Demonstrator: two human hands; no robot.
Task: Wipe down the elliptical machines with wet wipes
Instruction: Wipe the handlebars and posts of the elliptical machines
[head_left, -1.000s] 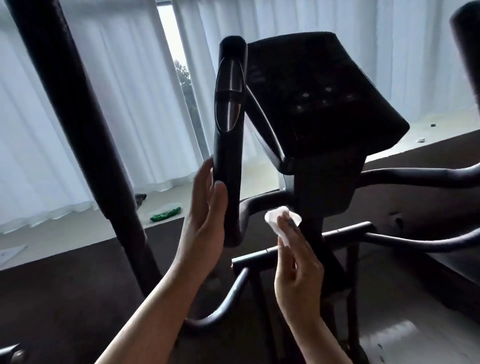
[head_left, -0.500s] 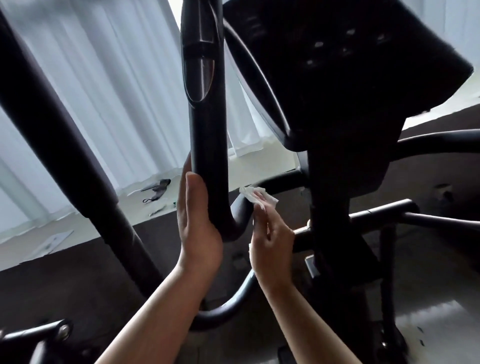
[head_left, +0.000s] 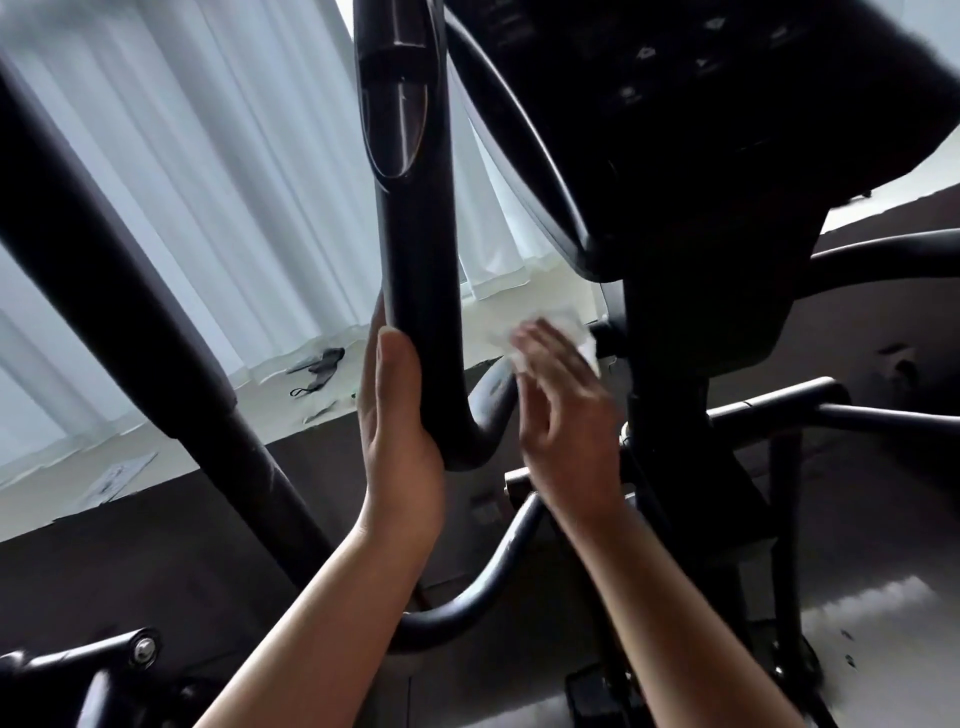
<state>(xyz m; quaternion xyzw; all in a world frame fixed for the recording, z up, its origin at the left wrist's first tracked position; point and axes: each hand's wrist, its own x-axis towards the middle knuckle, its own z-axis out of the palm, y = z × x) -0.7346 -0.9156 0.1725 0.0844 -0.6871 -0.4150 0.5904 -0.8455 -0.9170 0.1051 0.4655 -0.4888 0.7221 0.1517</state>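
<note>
A black elliptical machine fills the view, with its console at the top right. Its upright handlebar runs down the middle and curves into a low bend. My left hand holds the handlebar just above that bend, thumb along the front and fingers behind the tube. My right hand is blurred to the right of the bend, and its fingers press a white wet wipe onto the bar that runs toward the centre post.
A thick black swing arm slants across the left. Horizontal black bars stick out on the right. White curtains hang behind, with small dark items on the pale sill. The floor is grey.
The view has closed in on the machine. My right hand has moved the wipe up and to the right along the bar toward the centre post. My left hand keeps its hold on the handlebar.
</note>
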